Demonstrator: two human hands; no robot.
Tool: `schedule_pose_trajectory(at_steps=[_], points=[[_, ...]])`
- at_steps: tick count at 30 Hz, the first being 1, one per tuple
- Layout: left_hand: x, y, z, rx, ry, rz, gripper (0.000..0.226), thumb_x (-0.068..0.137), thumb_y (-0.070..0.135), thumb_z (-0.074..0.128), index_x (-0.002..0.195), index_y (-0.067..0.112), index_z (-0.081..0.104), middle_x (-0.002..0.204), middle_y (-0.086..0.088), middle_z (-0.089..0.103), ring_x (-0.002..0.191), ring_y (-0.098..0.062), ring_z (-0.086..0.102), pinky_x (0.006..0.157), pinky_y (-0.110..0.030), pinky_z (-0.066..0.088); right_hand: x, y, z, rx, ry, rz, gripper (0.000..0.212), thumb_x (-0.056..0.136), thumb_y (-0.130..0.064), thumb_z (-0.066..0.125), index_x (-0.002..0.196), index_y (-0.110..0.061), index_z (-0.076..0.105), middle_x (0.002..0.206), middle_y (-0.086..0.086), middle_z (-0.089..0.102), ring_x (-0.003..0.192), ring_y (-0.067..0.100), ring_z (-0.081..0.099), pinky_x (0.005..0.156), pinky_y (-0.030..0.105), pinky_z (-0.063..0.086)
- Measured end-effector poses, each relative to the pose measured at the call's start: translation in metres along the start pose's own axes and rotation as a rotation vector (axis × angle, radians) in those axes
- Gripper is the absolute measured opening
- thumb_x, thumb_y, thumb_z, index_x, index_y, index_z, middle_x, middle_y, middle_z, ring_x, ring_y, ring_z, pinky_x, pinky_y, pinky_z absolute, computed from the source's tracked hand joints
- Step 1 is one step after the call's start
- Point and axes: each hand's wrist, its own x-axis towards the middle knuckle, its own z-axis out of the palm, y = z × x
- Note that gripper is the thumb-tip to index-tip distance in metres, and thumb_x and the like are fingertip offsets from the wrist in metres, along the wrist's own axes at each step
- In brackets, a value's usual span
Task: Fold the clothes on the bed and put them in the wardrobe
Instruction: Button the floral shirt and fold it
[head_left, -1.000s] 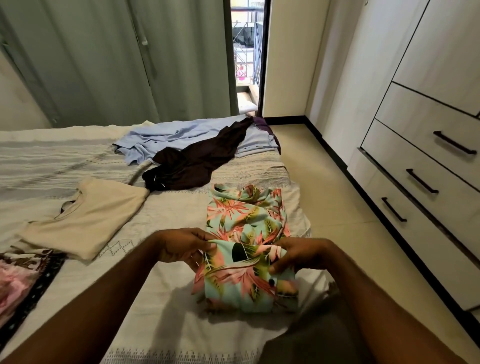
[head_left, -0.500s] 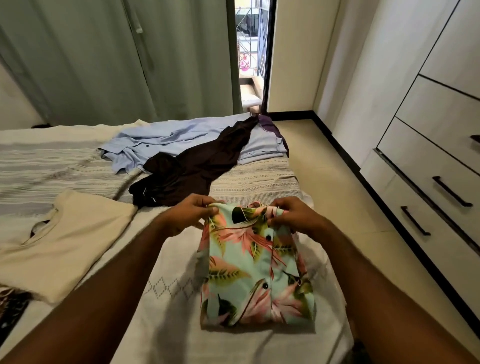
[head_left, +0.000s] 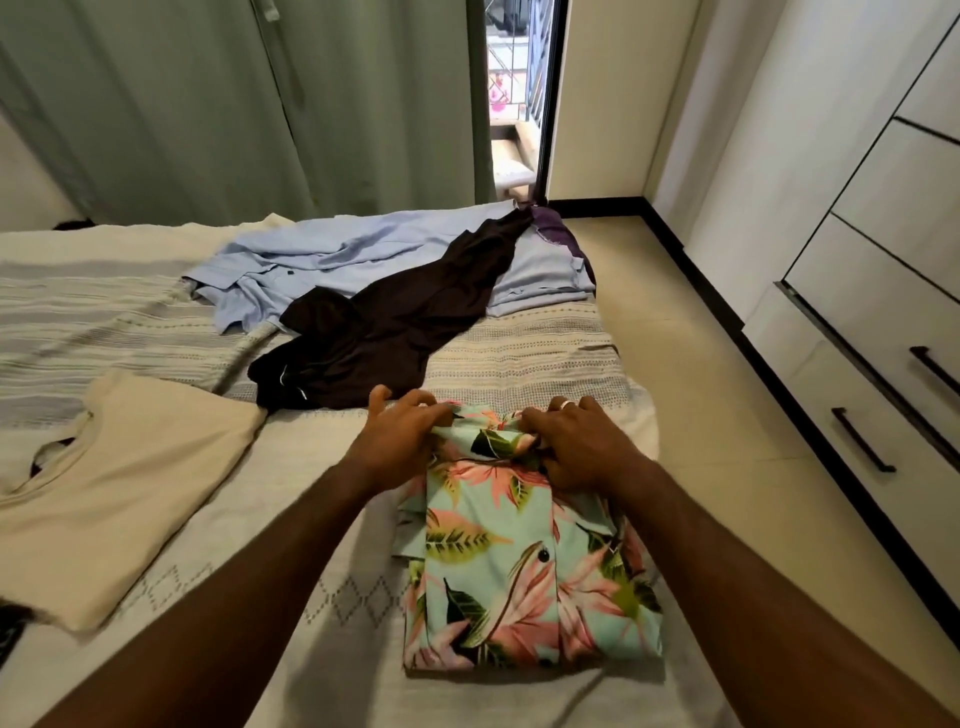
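Both the left hand (head_left: 402, 441) and right hand (head_left: 576, 441) pinch the far edge of the soft, light floral shirt (head_left: 524, 561), which looks limp and best lifted from underneath.

Both hands pinch the far edge of the floral shirt (head_left: 524, 566) folded on the bed (head_left: 524, 358), left hand (head_left: 402, 441) at its left corner, right hand (head_left: 576, 447) at its right. Just beyond the left fingertips (head_left: 410, 402) lies a dark brown garment (head_left: 395, 317) overlapping a light blue shirt (head_left: 332, 254). A beige top (head_left: 130, 483) lies flat left of the left hand.

single head view, looking forward and down over the bed (head_left: 519, 338), close above the hands
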Motion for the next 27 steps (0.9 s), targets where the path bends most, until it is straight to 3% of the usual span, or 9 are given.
schedule_pose_trajectory(at_steps=[3,6,9,11,14,17,22,25,27], points=[[0.008,-0.007,-0.022,-0.495,-0.066,-0.008,0.018,0.08,0.02,0.058,0.095,0.03,0.057,0.088,0.01,0.064,0.085,-0.016,0.061,0.084,-0.036,0.041,0.003,-0.001,-0.026,0.566,0.016,0.114,0.013,0.071,-0.041,0.054,0.08,-0.031,0.054,0.077,-0.007,0.059,0.081,0.017,0.056,0.079,0.037,0.037],[0.027,-0.015,-0.04,-0.878,-0.208,-0.067,0.023,0.088,-0.003,0.069,0.083,0.016,0.059,0.071,0.009,0.058,0.07,-0.008,0.056,0.064,-0.024,0.047,0.02,0.004,-0.043,0.945,0.01,0.226,0.009,0.058,-0.016,0.059,0.066,-0.02,0.058,0.062,-0.004,0.059,0.059,0.013,0.056,0.059,0.03,0.044],[0.051,-0.02,-0.035,-0.765,-0.085,-0.265,0.026,0.086,-0.005,0.068,0.086,0.019,0.058,0.075,0.002,0.06,0.073,-0.017,0.058,0.065,-0.032,0.05,0.039,0.008,-0.046,0.816,0.046,0.403,0.023,0.063,-0.024,0.059,0.086,-0.024,0.062,0.082,0.003,0.071,0.076,0.021,0.067,0.075,0.04,0.056],[0.056,-0.019,-0.022,-0.581,0.065,-0.462,0.031,0.079,0.012,0.069,0.104,0.023,0.057,0.098,-0.006,0.067,0.092,-0.028,0.064,0.08,-0.042,0.055,0.042,0.008,-0.04,0.544,-0.014,0.528,0.047,0.071,-0.022,0.063,0.116,-0.031,0.053,0.115,0.007,0.064,0.104,0.031,0.061,0.097,0.052,0.047],[0.044,-0.01,-0.005,-0.501,0.208,-0.757,0.042,0.089,0.017,0.065,0.127,0.006,0.05,0.126,-0.021,0.06,0.116,-0.04,0.058,0.093,-0.044,0.048,0.032,0.007,-0.025,0.506,0.088,0.76,0.059,0.078,-0.022,0.066,0.133,-0.025,0.045,0.133,0.006,0.055,0.122,0.035,0.054,0.105,0.056,0.037],[0.029,-0.01,0.018,-0.466,0.123,-0.939,0.058,0.093,0.053,0.059,0.118,0.001,0.057,0.122,-0.024,0.062,0.111,-0.044,0.059,0.087,-0.044,0.048,0.012,0.01,0.0,0.474,0.228,0.987,0.052,0.088,-0.049,0.055,0.126,-0.014,0.054,0.13,0.012,0.059,0.119,0.037,0.056,0.1,0.052,0.046],[0.028,-0.003,0.032,-0.695,-0.023,-0.937,0.1,0.052,0.087,0.07,0.115,0.009,0.062,0.111,-0.011,0.067,0.101,-0.032,0.066,0.081,-0.039,0.057,-0.004,-0.008,0.016,0.607,0.137,1.062,0.09,0.073,-0.091,0.043,0.109,-0.012,0.064,0.103,0.011,0.072,0.094,0.034,0.07,0.08,0.044,0.058],[0.032,0.015,0.026,-0.934,-0.016,-0.97,0.078,0.054,0.053,0.089,0.108,0.008,0.054,0.107,-0.013,0.067,0.095,-0.03,0.069,0.08,-0.044,0.061,0.001,-0.016,0.012,1.02,0.084,0.919,0.053,0.072,-0.061,0.081,0.082,-0.01,0.073,0.071,0.005,0.075,0.064,0.023,0.073,0.064,0.042,0.062],[0.033,0.02,0.022,-1.102,-0.005,-1.03,0.054,0.072,0.024,0.086,0.107,0.004,0.051,0.102,-0.018,0.067,0.086,-0.03,0.069,0.068,-0.04,0.06,0.004,-0.017,0.012,1.27,0.053,0.852,0.027,0.074,-0.022,0.088,0.088,-0.004,0.073,0.079,0.015,0.076,0.065,0.023,0.073,0.066,0.042,0.063]])
